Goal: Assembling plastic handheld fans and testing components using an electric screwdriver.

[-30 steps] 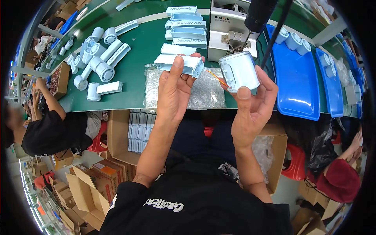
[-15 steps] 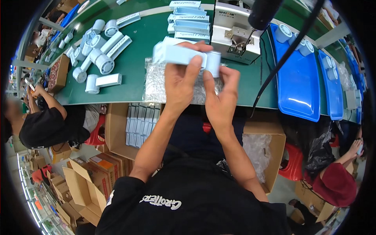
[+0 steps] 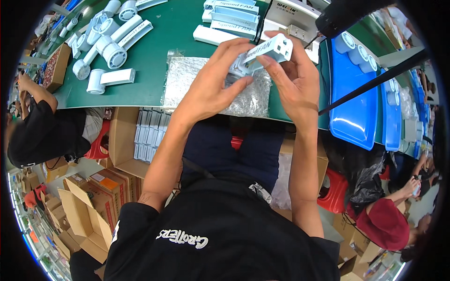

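A light-blue plastic handheld fan (image 3: 265, 50) is held above the green table between my hands, tilted with its handle end pointing up and right. My right hand (image 3: 300, 84) is closed round the handle, thumb on its printed side. My left hand (image 3: 212, 79) curves about the round fan head, fingers and thumb on either side of it; part of that head is hidden by the fingers. Beneath my hands lies a silvery bubble-wrap sheet (image 3: 185, 79). Just beyond, a loose white-blue handle casing (image 3: 211, 35) lies in front of a row of similar casings (image 3: 234, 18).
Several fans and fan parts (image 3: 110, 49) lie at the left. A grey-white machine (image 3: 286, 16) stands behind my right hand. Right of it, a blue tray (image 3: 354, 107) holds round parts, and a black cable (image 3: 375, 84) crosses it. A carton of casings (image 3: 123, 140) sits below the table edge.
The fan has turned from handle pointing left to handle pointing up and right. My right hand has moved from the head end to the handle; my left now surrounds the head. The view has shifted slightly.
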`<state>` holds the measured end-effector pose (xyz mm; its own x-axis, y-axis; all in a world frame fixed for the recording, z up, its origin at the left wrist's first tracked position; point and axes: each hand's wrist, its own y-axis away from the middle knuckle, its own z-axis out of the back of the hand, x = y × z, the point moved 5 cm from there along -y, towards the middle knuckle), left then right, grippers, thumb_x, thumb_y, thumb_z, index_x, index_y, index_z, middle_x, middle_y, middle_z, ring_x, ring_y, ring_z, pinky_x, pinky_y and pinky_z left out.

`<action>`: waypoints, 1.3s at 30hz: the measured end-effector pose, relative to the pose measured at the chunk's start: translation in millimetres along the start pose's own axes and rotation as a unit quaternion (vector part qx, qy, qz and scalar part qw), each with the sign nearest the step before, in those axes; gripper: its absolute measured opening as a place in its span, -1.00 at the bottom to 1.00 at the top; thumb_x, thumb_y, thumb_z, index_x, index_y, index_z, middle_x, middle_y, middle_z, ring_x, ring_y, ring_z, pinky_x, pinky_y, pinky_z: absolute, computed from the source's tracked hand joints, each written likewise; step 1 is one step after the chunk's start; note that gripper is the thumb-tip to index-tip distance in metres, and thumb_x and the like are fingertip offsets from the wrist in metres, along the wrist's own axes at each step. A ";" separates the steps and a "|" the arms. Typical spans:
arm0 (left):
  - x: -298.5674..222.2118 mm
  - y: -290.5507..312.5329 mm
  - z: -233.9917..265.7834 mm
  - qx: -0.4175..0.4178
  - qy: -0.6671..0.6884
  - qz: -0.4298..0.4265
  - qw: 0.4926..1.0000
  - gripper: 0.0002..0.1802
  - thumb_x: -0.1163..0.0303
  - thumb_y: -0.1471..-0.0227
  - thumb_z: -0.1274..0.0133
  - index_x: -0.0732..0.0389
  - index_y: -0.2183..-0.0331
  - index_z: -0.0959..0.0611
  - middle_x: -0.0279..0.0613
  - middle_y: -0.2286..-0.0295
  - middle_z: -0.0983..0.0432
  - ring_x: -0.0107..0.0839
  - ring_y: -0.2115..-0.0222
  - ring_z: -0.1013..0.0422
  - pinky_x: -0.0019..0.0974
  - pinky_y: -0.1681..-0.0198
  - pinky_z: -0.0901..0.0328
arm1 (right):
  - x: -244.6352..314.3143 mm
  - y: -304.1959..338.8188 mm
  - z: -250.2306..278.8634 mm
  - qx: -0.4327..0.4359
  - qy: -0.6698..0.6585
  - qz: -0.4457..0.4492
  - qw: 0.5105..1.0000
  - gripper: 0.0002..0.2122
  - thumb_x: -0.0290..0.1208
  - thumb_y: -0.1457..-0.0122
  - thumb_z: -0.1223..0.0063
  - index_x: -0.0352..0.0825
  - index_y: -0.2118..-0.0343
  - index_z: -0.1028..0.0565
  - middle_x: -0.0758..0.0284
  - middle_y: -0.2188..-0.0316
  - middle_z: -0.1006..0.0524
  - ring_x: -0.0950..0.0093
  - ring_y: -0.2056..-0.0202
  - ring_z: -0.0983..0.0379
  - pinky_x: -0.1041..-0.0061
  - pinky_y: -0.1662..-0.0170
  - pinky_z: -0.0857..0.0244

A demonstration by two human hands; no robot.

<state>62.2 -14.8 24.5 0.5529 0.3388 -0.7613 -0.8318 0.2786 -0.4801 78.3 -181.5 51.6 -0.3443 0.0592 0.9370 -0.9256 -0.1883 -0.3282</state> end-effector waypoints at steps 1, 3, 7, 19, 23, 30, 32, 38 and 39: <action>-0.9 -1.1 1.9 -0.008 0.019 0.040 0.999 -0.27 0.48 0.06 -0.36 0.28 -0.17 -0.48 -0.03 -0.11 -0.43 -0.18 -0.14 -0.38 -0.19 -0.23 -0.24 | -3.1 0.4 -0.3 -0.012 -0.030 -0.006 0.999 -0.58 -0.55 -0.20 -0.26 -0.34 -0.13 -0.49 0.21 0.11 -0.64 0.46 0.12 -0.64 0.46 0.06 -0.51; 4.0 1.0 0.4 -0.040 0.035 0.049 0.997 -0.28 0.43 0.11 -0.41 0.26 -0.11 -0.52 -0.05 -0.03 -0.49 -0.14 -0.06 -0.43 -0.19 -0.14 -0.30 | -0.9 0.3 -3.1 -0.019 0.007 0.055 0.998 -0.58 -0.58 -0.18 -0.27 -0.34 -0.12 -0.50 0.21 0.10 -0.64 0.45 0.11 -0.65 0.47 0.09 -0.54; 18.7 4.1 -5.0 -0.100 0.096 0.069 0.988 -0.26 0.38 0.26 -0.53 0.23 -0.02 -0.59 -0.14 0.13 -0.58 -0.23 0.12 -0.52 -0.25 0.02 -0.39 | 4.8 -0.6 -9.2 -0.027 0.066 0.140 0.988 -0.51 -0.68 -0.08 -0.31 -0.30 -0.12 -0.53 0.26 0.08 -0.65 0.41 0.08 -0.66 0.48 0.15 -0.60; 19.0 2.1 -8.9 -0.119 0.129 0.074 0.982 -0.25 0.44 0.30 -0.54 0.23 0.00 -0.58 -0.16 0.14 -0.59 -0.31 0.16 -0.53 -0.28 0.08 -0.40 | 10.0 -7.3 -10.2 0.035 0.101 0.205 0.973 -0.46 -0.66 -0.02 -0.34 -0.26 -0.14 -0.57 0.27 0.08 -0.66 0.41 0.13 -0.64 0.46 0.13 -0.60; 22.9 3.8 -10.0 -0.105 0.094 0.075 0.987 -0.25 0.38 0.31 -0.55 0.22 0.02 -0.59 -0.16 0.19 -0.58 -0.26 0.21 -0.54 -0.26 0.13 -0.41 | 16.9 -11.7 -9.8 0.068 0.189 0.220 0.955 -0.47 -0.58 -0.02 -0.37 -0.27 -0.13 -0.57 0.26 0.14 -0.68 0.40 0.13 -0.64 0.43 0.11 -0.54; 20.1 1.4 -10.8 -0.105 0.055 0.078 0.990 -0.26 0.34 0.32 -0.56 0.23 0.04 -0.60 -0.16 0.24 -0.55 -0.22 0.23 -0.54 -0.24 0.18 -0.41 | 9.4 -13.5 -7.2 0.037 0.180 0.176 0.967 -0.56 -0.53 -0.05 -0.37 -0.28 -0.05 -0.64 0.26 0.15 -0.69 0.42 0.16 -0.65 0.44 0.11 -0.52; 16.9 1.4 -11.2 -0.135 0.079 0.061 0.986 -0.28 0.34 0.32 -0.56 0.24 0.05 -0.62 -0.15 0.21 -0.53 -0.21 0.21 -0.53 -0.22 0.19 -0.42 | 6.9 -15.3 -5.2 0.068 0.110 0.164 0.978 -0.58 -0.54 -0.05 -0.37 -0.29 -0.04 -0.65 0.25 0.13 -0.69 0.43 0.16 -0.66 0.45 0.09 -0.54; 17.7 0.7 -8.6 -0.101 0.043 0.076 0.991 -0.30 0.36 0.30 -0.55 0.22 0.04 -0.64 -0.17 0.18 -0.52 -0.19 0.17 -0.53 -0.19 0.14 -0.43 | 4.1 -14.6 -5.3 0.063 0.098 0.177 0.977 -0.55 -0.59 -0.01 -0.38 -0.27 -0.04 -0.64 0.26 0.13 -0.69 0.43 0.15 -0.66 0.42 0.10 -0.57; 17.7 0.9 -8.4 -0.095 0.044 0.075 0.992 -0.29 0.36 0.31 -0.55 0.21 0.04 -0.64 -0.17 0.18 -0.52 -0.19 0.17 -0.53 -0.19 0.14 -0.43 | 5.6 -13.8 -5.7 0.072 0.097 0.202 0.972 -0.54 -0.60 0.00 -0.39 -0.28 -0.03 -0.64 0.27 0.14 -0.69 0.42 0.14 -0.66 0.41 0.10 -0.58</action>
<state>70.8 -16.2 6.9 0.4225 0.2812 -0.8616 -0.9033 0.0531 -0.4257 88.3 -172.9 60.8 -0.7108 0.1338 0.6905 -0.6825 -0.3683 -0.6312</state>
